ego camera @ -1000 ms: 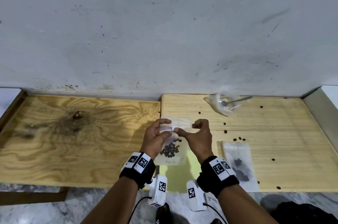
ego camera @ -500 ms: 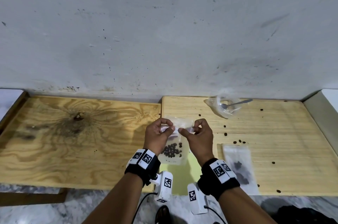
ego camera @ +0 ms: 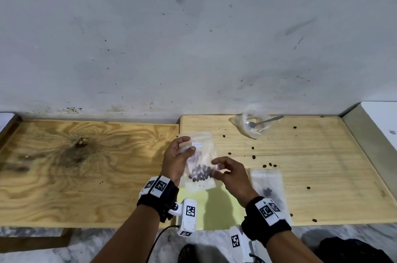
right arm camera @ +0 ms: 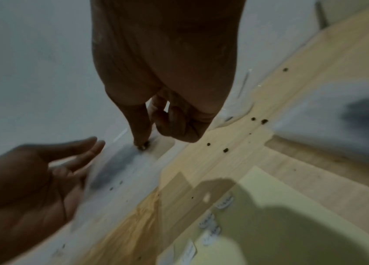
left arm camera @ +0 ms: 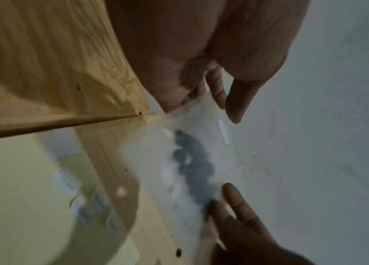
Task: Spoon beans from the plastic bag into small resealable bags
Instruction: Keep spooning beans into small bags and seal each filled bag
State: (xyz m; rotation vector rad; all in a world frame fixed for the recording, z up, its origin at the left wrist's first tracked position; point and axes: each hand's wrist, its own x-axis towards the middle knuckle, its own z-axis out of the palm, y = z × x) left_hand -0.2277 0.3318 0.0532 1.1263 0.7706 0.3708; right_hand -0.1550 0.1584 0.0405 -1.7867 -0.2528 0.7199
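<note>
Two wooden boards make up the surface (ego camera: 311, 181), with a grey wall (ego camera: 193, 37) rising behind it; the landmark for everything else is the small resealable bag (ego camera: 200, 168), held up over the inner edge of the right-hand board. Left of that bag lies the darker-grained board (ego camera: 75, 172) with a knot in it, and just below the bag a pale green sheet (ego camera: 214, 209) lies at the near edge. Right of the bag, flat on the board, rests a second small bag (ego camera: 266, 185) with a dark cluster inside. Beyond the bag and to its right, near the wall, sits the clear plastic bag (ego camera: 252, 126) with a metal spoon (ego camera: 265, 121) resting in it, handle pointing right. The left hand (ego camera: 177, 160) grips the held bag's upper left corner, thumb pinching it against the fingers. The right hand (ego camera: 231, 173) is at the bag's lower right edge with thumb and forefinger close to the plastic; whether they pinch it I cannot tell, since the wrist views are blurred. Dark beans (ego camera: 200, 173) sit in the bag's lower half, and loose beans (ego camera: 253, 157) are scattered on the board to its right.
</note>
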